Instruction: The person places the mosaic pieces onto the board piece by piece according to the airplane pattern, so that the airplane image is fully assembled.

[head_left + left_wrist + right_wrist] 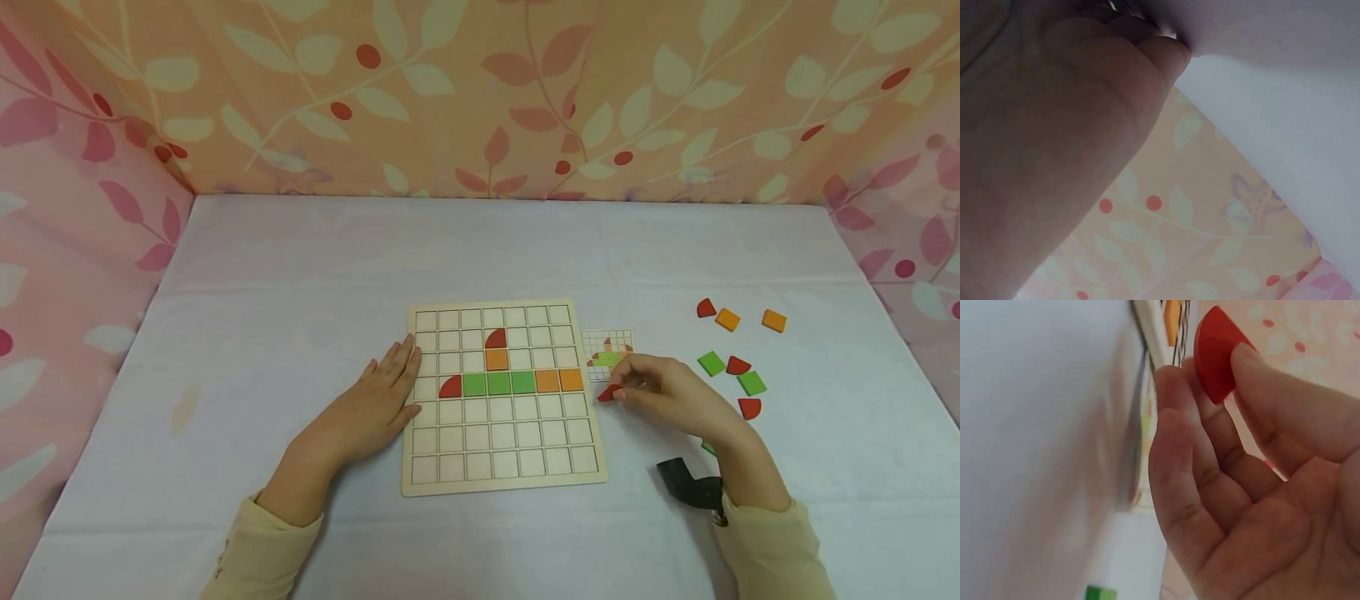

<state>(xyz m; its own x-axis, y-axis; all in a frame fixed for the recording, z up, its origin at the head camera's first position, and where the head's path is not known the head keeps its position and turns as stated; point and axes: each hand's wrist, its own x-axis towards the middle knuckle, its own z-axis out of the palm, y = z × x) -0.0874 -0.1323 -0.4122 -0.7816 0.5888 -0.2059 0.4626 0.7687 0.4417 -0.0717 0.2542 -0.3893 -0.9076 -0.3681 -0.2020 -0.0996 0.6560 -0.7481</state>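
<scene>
My right hand [675, 396] pinches a red quarter-circle tile [1213, 353] between thumb and fingers, just off the right edge of the wooden grid board [476, 437]. Flat along that board's left edge lies my left hand [378, 400], fingers extended and touching the rim. One row of the board bears a red quarter-circle [451, 387], three green squares [498, 383] and two orange squares [559, 380]. Above the middle green one sit an orange square [497, 359] and another red quarter-circle [497, 337]. The left wrist view shows only part of the hand and cloth.
A printed pattern card [600, 342] lies right of the board, partly behind my right hand. Farther right are scattered loose tiles, including an orange square [775, 321], a green square [752, 383] and a red quarter-circle [749, 408]. A black curved object [686, 485] is beside my right wrist.
</scene>
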